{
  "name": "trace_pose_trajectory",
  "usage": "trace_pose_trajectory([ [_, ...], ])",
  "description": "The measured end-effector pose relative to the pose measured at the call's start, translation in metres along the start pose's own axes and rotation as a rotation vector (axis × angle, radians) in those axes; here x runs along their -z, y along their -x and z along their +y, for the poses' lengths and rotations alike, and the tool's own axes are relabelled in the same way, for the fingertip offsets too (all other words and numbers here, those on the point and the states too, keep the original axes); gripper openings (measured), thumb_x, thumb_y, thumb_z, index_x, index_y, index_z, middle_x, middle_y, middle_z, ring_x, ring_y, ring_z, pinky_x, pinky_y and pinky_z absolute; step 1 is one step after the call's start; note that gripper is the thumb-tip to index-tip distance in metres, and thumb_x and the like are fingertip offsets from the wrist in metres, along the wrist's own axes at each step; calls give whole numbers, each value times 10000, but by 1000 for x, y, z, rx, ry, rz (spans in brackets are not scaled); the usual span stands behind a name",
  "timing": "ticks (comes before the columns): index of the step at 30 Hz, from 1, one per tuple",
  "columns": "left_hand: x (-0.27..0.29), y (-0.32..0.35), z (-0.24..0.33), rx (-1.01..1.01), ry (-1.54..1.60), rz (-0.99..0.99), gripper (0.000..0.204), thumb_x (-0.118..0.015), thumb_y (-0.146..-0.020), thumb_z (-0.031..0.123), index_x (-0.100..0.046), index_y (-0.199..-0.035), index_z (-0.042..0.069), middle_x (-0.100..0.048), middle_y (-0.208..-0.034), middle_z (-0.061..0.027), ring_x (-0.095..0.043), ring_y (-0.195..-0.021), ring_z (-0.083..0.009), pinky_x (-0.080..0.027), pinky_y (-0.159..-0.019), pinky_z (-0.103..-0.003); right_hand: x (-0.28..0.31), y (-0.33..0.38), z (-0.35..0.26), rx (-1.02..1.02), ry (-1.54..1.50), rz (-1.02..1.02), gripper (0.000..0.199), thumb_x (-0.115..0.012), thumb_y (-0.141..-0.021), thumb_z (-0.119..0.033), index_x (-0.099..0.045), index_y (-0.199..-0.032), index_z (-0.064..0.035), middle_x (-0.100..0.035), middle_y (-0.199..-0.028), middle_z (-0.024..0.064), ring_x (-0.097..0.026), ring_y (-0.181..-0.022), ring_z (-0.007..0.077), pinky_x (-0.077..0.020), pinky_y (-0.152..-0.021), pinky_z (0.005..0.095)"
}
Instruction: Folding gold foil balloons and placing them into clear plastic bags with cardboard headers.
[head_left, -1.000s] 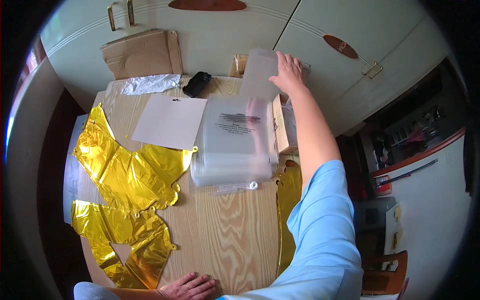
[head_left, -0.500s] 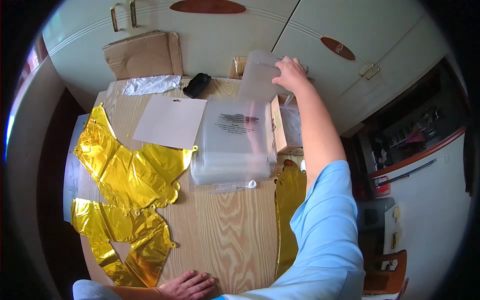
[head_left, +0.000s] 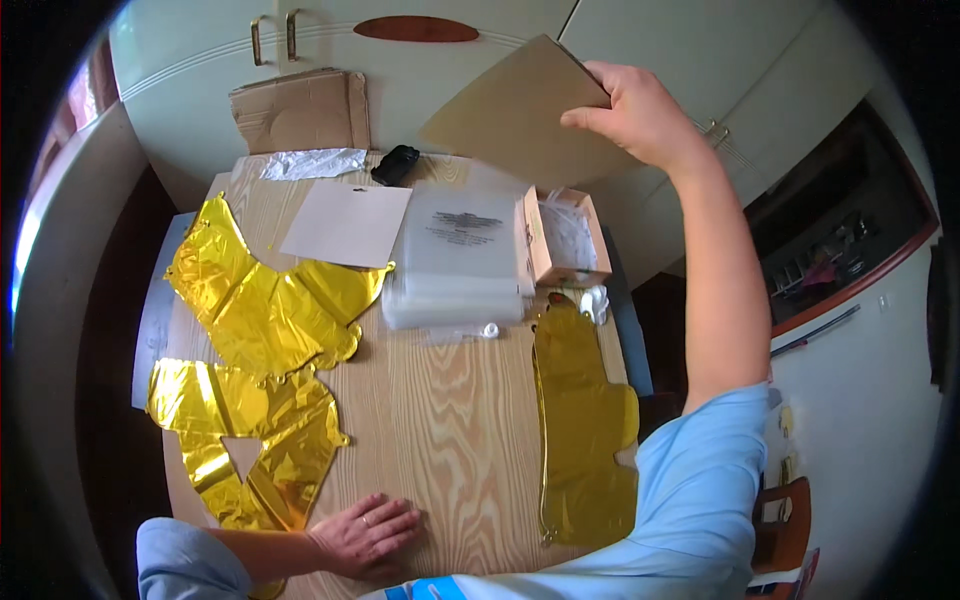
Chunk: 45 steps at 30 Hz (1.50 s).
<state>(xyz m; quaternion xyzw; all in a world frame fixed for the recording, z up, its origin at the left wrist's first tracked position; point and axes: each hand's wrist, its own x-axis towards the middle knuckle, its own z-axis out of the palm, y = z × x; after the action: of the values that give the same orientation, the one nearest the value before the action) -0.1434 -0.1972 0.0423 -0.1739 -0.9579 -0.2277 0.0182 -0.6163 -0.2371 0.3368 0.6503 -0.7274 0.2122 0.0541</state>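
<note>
While the left hand [head_left: 365,538] rests palm-down on the wood-grain tabletop [head_left: 460,450] at seven o'clock, its fingers extended and holding nothing, the other things spread across the view, twelve being the far side. Starting at the left, a lower gold foil piece [head_left: 287,418] with a gap through it lies at eight o'clock, and an upper gold foil piece [head_left: 262,308] at nine, close against it. Between ten and eleven, brown cardboard [head_left: 305,115] stands before pale cabinet doors [head_left: 420,75]; a crinkled silver strip [head_left: 313,164] and a white card [head_left: 345,228] lie at ten. Next comes a small black object [head_left: 395,165] at eleven, then a stack of clear plastic bags [head_left: 455,262] toward twelve, with a small white piece [head_left: 490,330] just off its near edge. Raised between twelve and one is a thin brownish sheet [head_left: 525,115], clear of the tabletop. An open box [head_left: 545,250] holding clear plastic sits at two, a white crumpled item [head_left: 595,305] at three, and a right-hand gold foil piece [head_left: 587,430] between four and five. Farthest right of these, the right hand [head_left: 645,118], between one and two, pinches the sheet's right edge between thumb and fingers.
</note>
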Motion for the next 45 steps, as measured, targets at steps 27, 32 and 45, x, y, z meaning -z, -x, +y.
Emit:
trace_pose_trajectory([
  [27, -33, 56, 105, 356, 875, 894, 232, -722, -863, 57, -654, -1077, 0, -690, -979, -38, -616, -910, -107, -505, -838, -269, -105, 388, -230, -125, -605, -38, 1039, -903, -650, -363, -351, -1480, -69, -531, -1367, 212, -499, -1289, 311, -431, -1049, 441],
  [32, -29, 55, 112, 390, 818, 889, 258, -737, -841, 48, -645, -1078, 5, -688, -993, -40, -623, -926, -110, -509, -844, -271, -192, 426, -234, -341, -1153, 143, 1091, -924, -643, -245, -281, -1492, -9, -437, -1423, 134, -438, -1312, 248, -306, -1127, 386],
  [45, -58, 47, 110, 465, 747, 930, 316, -771, -805, 61, -633, -1082, -2, -707, -993, -59, -650, -932, -128, -529, -847, -300, -244, 460, -251, -463, -981, 254, 552, -788, -838, -207, -522, -1261, 26, -656, -1165, 133, -614, -1085, 220, -482, -949, 360],
])
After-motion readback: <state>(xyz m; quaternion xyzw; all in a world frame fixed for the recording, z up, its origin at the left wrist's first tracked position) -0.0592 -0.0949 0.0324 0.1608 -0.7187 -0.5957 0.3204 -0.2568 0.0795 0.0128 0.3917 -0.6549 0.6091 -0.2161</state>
